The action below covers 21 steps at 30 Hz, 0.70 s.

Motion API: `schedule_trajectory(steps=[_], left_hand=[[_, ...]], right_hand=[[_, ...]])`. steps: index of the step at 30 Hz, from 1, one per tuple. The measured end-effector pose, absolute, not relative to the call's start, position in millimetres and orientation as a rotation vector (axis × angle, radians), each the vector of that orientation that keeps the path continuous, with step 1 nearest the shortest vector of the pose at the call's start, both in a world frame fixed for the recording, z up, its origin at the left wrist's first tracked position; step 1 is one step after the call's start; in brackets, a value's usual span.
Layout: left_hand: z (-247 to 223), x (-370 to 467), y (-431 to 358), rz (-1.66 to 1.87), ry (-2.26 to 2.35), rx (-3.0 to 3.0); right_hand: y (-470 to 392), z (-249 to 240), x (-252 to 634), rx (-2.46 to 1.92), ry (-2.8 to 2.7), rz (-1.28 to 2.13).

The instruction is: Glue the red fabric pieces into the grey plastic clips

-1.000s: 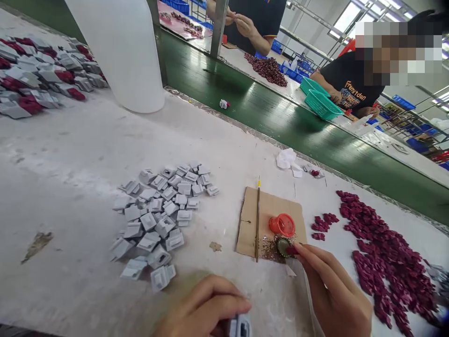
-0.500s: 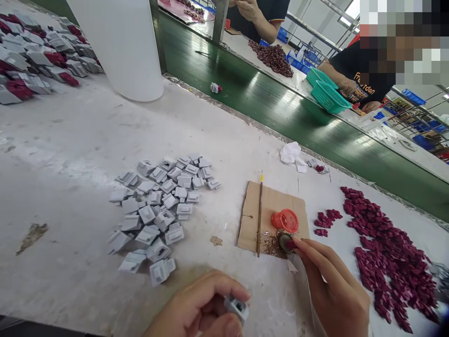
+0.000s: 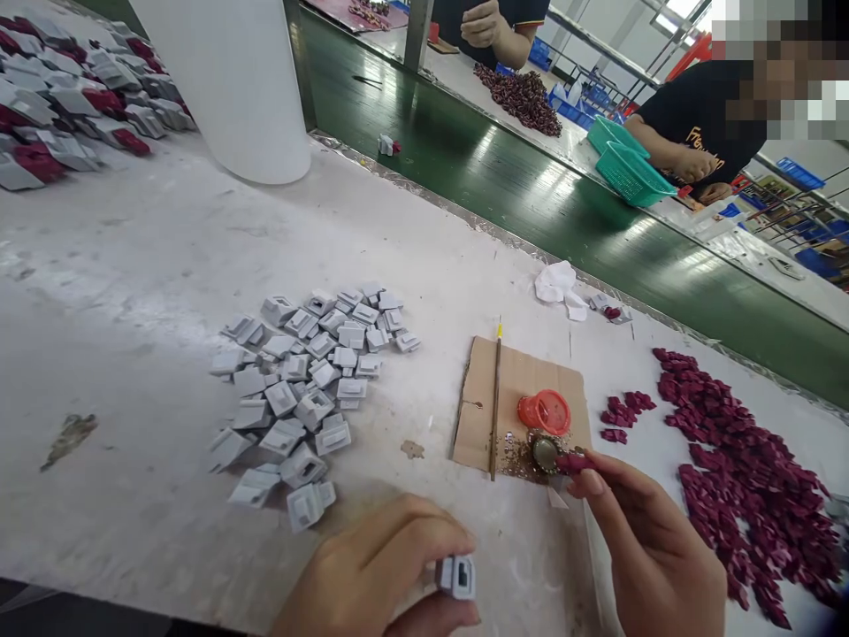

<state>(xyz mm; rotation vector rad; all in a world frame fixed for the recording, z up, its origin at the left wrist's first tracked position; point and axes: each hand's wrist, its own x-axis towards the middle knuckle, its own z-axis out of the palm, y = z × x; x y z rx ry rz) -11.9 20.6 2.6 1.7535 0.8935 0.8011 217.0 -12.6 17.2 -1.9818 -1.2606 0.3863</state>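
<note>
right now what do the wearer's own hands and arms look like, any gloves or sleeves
Both are bare. The left hand has no glove, ring or sleeve in view. The right hand is likewise ungloved, with short, plain nails and no ring. No watch, band or cuff shows at either wrist before the frame cuts off.

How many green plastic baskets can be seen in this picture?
2. Both green baskets sit together across the conveyor by a co-worker's hands: the nearer one and one behind it, partly hidden.
</note>
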Motion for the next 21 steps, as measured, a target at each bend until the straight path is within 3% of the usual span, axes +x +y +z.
schedule_trajectory(steps=[14, 21], left_hand=[[-0.3, -8.0, 20.1, 0.801, 0.991, 1.94], [5.4, -7.8, 26.1, 0.814, 0.972, 1.838]], right_hand=[[-8.5, 24.3, 217.9, -2.128, -0.975, 0.423], [-13.0, 15.3, 222.0, -1.88, -1.458, 0.34]])
